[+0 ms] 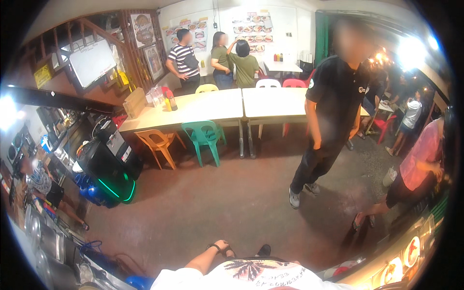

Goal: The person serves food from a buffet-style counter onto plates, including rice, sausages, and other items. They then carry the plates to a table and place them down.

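2 cream tables (232, 106) | 5 plastic chairs (205, 137) | 3 people at wall (220, 55)

The floor (227, 203) looks like rough, matt concrete, dull brown and unevenly worn. The two long tables (217, 106) have smooth, pale tops with a faint sheen. The chairs (205, 137) beside them are moulded plastic, smooth and slightly glossy, in orange, green, yellow, white and red. A black speaker (104, 166) has a hard, shiny casing. Metal trays (48, 241) at the lower left gleam. The wearer's shirt (251, 278) is soft printed cloth.
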The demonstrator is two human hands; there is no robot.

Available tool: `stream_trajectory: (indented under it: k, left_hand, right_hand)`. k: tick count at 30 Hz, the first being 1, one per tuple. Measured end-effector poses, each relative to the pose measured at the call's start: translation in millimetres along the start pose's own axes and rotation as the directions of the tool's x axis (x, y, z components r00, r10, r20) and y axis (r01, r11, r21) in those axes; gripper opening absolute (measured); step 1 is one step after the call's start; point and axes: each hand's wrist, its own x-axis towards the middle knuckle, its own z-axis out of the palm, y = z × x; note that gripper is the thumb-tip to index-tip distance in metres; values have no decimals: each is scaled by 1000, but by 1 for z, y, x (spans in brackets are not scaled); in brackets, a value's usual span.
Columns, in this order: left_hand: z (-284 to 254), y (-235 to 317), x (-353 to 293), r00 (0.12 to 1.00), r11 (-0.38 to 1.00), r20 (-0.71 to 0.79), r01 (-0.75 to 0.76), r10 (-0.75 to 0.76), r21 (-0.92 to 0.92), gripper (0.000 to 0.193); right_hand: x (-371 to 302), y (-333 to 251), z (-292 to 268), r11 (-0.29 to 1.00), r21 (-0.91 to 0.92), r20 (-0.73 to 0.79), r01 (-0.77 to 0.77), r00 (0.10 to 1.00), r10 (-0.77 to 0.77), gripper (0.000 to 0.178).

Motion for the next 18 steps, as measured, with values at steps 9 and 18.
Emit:
stream_trajectory:
  k: [9,18]
  left_hand:
    - [98,-76,-24,935,897,210,-337,284,285,35]
    - [53,-27,-35,972,990,231,-74,44,121,35]
  right_hand:
    - [-43,-37,-2,1000,-10,3,18,1000,-18,38]
    - [-81,-37,-14,1000,19,-49,-10,999,11,41]
